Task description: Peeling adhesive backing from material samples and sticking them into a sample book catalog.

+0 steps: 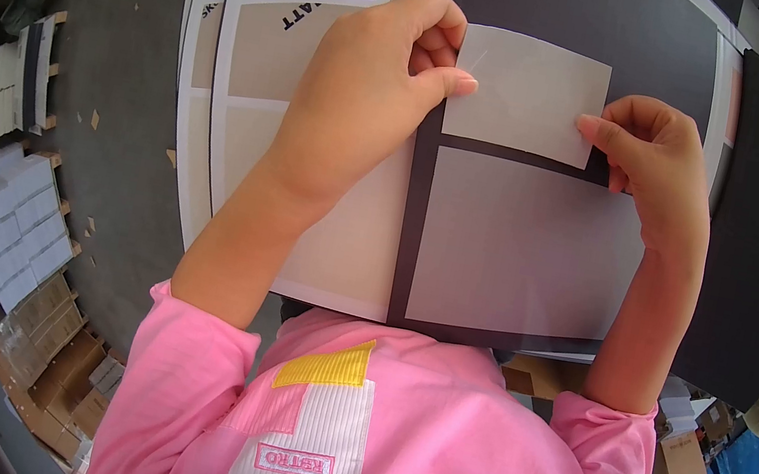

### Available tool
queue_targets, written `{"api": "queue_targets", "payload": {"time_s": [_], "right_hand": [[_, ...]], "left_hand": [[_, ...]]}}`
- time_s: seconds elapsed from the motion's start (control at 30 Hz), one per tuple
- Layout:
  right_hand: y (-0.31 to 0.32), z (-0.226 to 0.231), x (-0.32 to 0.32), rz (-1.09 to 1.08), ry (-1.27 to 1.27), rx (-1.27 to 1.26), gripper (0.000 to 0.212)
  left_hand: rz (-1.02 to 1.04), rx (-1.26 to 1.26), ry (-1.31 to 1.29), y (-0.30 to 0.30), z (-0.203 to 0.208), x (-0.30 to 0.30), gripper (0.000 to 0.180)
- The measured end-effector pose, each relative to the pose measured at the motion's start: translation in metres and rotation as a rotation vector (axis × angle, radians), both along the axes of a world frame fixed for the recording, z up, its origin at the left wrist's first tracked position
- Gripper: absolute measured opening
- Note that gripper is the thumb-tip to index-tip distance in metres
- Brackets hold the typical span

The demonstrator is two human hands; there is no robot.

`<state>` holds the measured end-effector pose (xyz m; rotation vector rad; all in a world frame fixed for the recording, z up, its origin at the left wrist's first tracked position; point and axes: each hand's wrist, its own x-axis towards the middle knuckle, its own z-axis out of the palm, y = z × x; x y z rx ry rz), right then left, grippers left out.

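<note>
Dark board [582, 9] beneath; pale card [528, 97], long axis left-to-right, short edges pinched by left grip [389, 54] and right grip [656, 152].

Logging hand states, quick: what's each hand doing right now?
Left hand: closed in a pinch, holding the left edge of the small pale card.
Right hand: closed in a pinch, holding the same card's right edge.

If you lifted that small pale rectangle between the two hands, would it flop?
The pale rectangle looks thin, so it's probably light. It appears nearly flat between the left hand and right hand, suggesting some stiffness, though its thin corners might bend.
</note>
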<state>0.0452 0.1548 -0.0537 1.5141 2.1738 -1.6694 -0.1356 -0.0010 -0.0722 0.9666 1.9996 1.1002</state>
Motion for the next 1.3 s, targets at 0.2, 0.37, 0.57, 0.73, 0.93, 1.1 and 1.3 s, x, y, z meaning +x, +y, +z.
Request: {"api": "queue_targets", "payload": {"time_s": [0.2,0.37,0.57,0.73,0.93,1.1,1.3], "right_hand": [[0.001,0.0,0.002,0.007,0.012,0.021,0.017],[0.0,0.0,0.001,0.016,0.006,0.047,0.017],[-0.001,-0.001,0.002,0.027,0.002,0.069,0.017],[-0.004,-0.002,0.002,0.021,-0.01,0.101,0.018],[-0.002,-0.01,0.005,0.032,-0.032,0.117,0.017],[-0.007,-0.009,0.003,-0.013,0.003,0.125,0.017],[-0.008,-0.01,0.004,-0.016,-0.017,0.175,0.018]], "left_hand": [[0.016,-0.003,0.013,0.001,0.002,0.002,0.021],[0.024,0.008,0.002,0.001,0.003,0.004,0.021],[0.019,0.021,0.02,0.001,0.0,0.005,0.022],[0.017,0.006,0.037,0.001,0.001,0.006,0.023],[0.023,0.006,0.067,0.001,-0.002,0.008,0.023],[0.037,0.024,0.062,0.002,0.001,0.011,0.02],[0.027,0.025,0.104,0.004,0.001,0.011,0.019]]}}
